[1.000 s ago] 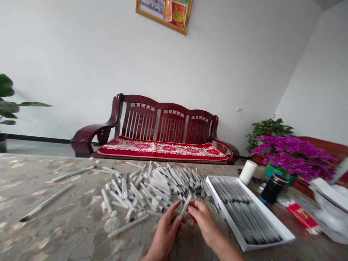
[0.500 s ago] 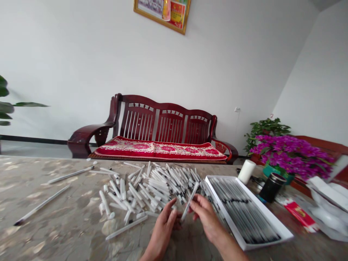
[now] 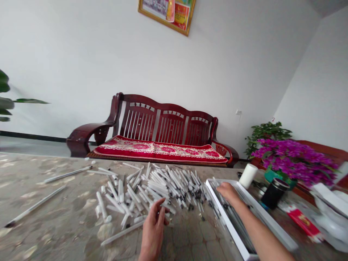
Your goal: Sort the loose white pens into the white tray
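Note:
A loose pile of white pen parts (image 3: 160, 185), many with dark tips, is spread over the table. My left hand (image 3: 154, 224) hovers at the near edge of the pile, its fingers slightly curled and apart, with nothing visible in them. To the right lies a white open box (image 3: 231, 235) with rows of slim clear pens (image 3: 239, 224) side by side. My right hand (image 3: 227, 191) is over the far left part of this box, its fingers closed on a pale pen whose end shows beyond them. My forearm hides part of the rows.
Two long pens (image 3: 35, 206) lie apart at the left of the table (image 3: 67, 224). Right of the box stand a white cylinder (image 3: 248, 175), a dark jar (image 3: 274, 194), purple flowers (image 3: 296, 157) and a red packet (image 3: 304, 222). A wooden bench (image 3: 168, 123) is behind.
My right hand has moved right, from beside my left hand to over the box, taking the pen along. My left hand has let go of the pen and shifted slightly left.

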Demonstrator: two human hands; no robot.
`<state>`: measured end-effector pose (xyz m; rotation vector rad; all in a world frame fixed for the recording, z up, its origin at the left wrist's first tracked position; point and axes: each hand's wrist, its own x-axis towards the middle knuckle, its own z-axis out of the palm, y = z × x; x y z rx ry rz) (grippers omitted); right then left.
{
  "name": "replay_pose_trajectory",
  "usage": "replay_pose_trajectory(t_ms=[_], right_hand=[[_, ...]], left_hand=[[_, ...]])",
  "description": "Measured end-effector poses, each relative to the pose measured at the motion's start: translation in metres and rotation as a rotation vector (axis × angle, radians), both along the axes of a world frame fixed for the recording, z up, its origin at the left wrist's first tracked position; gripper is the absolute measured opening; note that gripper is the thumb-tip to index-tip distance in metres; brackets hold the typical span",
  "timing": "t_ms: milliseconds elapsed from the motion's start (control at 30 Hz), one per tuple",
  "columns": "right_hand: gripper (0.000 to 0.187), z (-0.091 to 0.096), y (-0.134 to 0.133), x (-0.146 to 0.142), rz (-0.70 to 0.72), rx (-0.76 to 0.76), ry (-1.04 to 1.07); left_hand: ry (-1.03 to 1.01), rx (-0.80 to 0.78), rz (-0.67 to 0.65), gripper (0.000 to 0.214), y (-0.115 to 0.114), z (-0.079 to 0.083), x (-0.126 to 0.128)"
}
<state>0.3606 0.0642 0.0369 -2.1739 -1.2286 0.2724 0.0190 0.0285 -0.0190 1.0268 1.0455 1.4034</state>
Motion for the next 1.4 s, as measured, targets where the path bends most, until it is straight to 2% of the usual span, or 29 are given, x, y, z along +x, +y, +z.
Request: replay_pose_trajectory(t_ms=[67,133,300,433,533,633,733,867,1000,1100,1200,1300,1400], right_hand=[[0.022,-0.003,0.002,0.001,-0.011,-0.124,-0.13],[0.02,-0.003,0.002,0.001,-0.01,-0.175,-0.19],[0.019,0.01,0.001,-0.018,0.011,-0.219,-0.316],[0.023,0.013,0.01,-0.072,0.166,-0.16,-0.347],[0.023,0.006,0.019,-0.127,0.312,-0.135,-0.358],[0.021,-0.003,0.027,-0.171,0.364,-0.126,-0.407],[0.019,-0.009,0.032,-0.194,0.343,-0.149,-0.45],[0.015,-0.009,0.031,-0.196,0.301,-0.189,-0.435],[0.019,-0.006,0.013,-0.188,0.281,-0.188,-0.335],[0.022,-0.009,-0.012,-0.189,0.356,-0.193,-0.208],[0.024,-0.015,-0.042,-0.198,0.466,-0.224,0.13],[0.03,-0.019,-0.067,-0.208,0.541,-0.251,0.515],[0.042,-0.016,-0.081,-0.208,0.607,-0.277,0.668]], left_hand=[[-0.003,0.016,0.007,0.07,0.001,-0.001,0.0],[-0.006,0.033,0.016,0.064,0.002,-0.003,0.0],[-0.007,0.027,0.028,0.057,0.002,-0.005,0.001],[0.019,0.033,0.022,0.048,0.002,-0.005,0.001],[0.045,0.039,0.02,0.041,0.003,-0.006,0.002],[0.057,0.049,0.009,0.034,0.004,-0.008,0.003],[0.051,0.044,0.002,0.031,0.005,-0.009,0.004],[0.038,0.03,-0.011,0.029,0.004,-0.008,0.004],[0.07,0.038,-0.029,0.025,0.003,-0.008,0.004],[0.107,0.075,-0.012,0.031,0.004,-0.01,0.004],[0.223,0.209,0.08,0.045,0.004,-0.013,0.002],[0.397,0.318,0.108,0.046,0.002,-0.016,-0.001],[0.48,0.362,0.087,0.042,0.001,-0.015,-0.004]])
